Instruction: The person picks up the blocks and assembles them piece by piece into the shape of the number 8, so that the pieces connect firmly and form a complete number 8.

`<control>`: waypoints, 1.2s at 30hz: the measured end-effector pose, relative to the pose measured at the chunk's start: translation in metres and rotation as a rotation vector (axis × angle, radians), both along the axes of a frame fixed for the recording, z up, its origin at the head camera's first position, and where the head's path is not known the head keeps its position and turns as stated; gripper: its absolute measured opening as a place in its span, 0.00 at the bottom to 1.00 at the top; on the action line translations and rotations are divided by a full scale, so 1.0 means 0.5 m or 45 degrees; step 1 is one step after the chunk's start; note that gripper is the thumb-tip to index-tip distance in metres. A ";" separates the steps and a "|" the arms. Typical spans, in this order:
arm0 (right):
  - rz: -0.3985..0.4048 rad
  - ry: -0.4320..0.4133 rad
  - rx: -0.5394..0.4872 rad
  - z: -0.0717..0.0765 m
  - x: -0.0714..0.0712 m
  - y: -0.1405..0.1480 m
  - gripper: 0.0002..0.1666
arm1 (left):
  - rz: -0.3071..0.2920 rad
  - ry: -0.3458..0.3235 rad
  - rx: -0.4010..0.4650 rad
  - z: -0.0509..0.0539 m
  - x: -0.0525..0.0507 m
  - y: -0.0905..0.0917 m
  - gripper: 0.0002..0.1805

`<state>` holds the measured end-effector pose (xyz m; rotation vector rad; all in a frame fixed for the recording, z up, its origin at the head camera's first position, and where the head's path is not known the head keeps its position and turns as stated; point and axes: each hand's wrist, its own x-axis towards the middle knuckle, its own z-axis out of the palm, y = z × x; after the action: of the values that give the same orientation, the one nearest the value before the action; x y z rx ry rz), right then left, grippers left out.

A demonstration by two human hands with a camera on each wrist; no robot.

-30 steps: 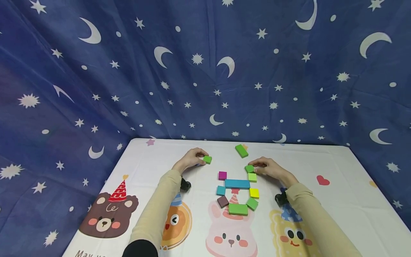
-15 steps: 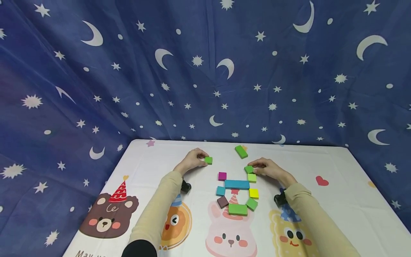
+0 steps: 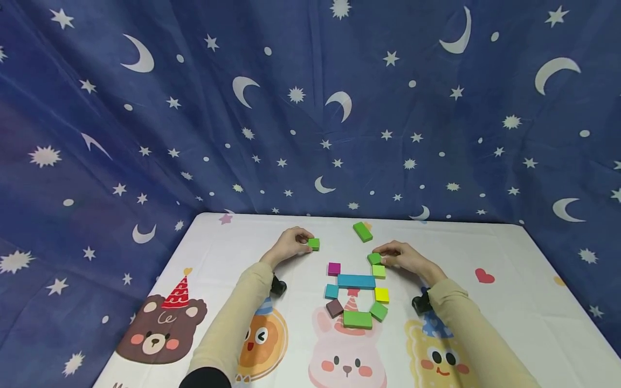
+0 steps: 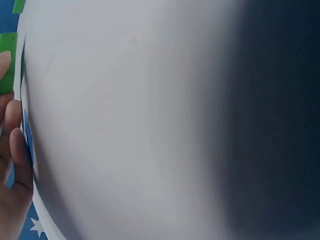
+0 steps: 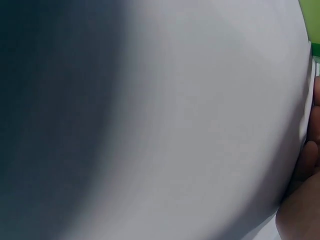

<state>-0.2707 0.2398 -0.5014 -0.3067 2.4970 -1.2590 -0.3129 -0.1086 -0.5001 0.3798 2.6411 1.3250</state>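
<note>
In the head view, my left hand (image 3: 291,245) pinches a small green block (image 3: 314,244) by its left side, left of the block arrangement. The left wrist view shows a fingertip on this green block (image 4: 7,75) at its left edge. My right hand (image 3: 405,256) pinches another green block (image 3: 374,259) at the arrangement's upper right corner. Just below that block lies a lime block (image 3: 379,271). A magenta block (image 3: 333,269) sits at the upper left, above a long blue block (image 3: 356,282). The right wrist view catches only part of the right hand (image 5: 302,200).
Below the blue bar, a teal block (image 3: 331,291), a brown block (image 3: 335,308), a long green block (image 3: 357,320), a tilted green block (image 3: 378,311) and a yellow block (image 3: 381,295) form a ring. A loose green block (image 3: 362,232) lies near the table's back edge.
The green block in my left hand has turned slightly and sits straighter. My right hand stays at its block. The head view has shifted a little.
</note>
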 end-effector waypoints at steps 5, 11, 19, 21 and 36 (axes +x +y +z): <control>-0.024 -0.034 0.001 -0.005 -0.002 0.001 0.20 | -0.019 0.014 -0.007 0.002 0.006 -0.001 0.17; -0.021 -0.031 -0.002 -0.003 0.002 0.001 0.21 | -0.036 0.020 -0.004 0.007 0.011 0.004 0.18; -0.027 -0.035 -0.018 -0.004 0.003 -0.001 0.20 | -0.095 0.047 0.001 0.010 0.020 0.021 0.17; -0.028 -0.035 -0.014 -0.004 0.003 -0.001 0.20 | -0.116 0.050 0.005 0.011 0.022 0.026 0.17; -0.041 -0.036 -0.003 -0.005 0.003 0.000 0.20 | -0.197 0.062 -0.003 0.010 0.027 0.056 0.17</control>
<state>-0.2693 0.2400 -0.5040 -0.2490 2.4860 -1.2702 -0.2993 -0.0808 -0.4953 0.6099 2.5917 1.2801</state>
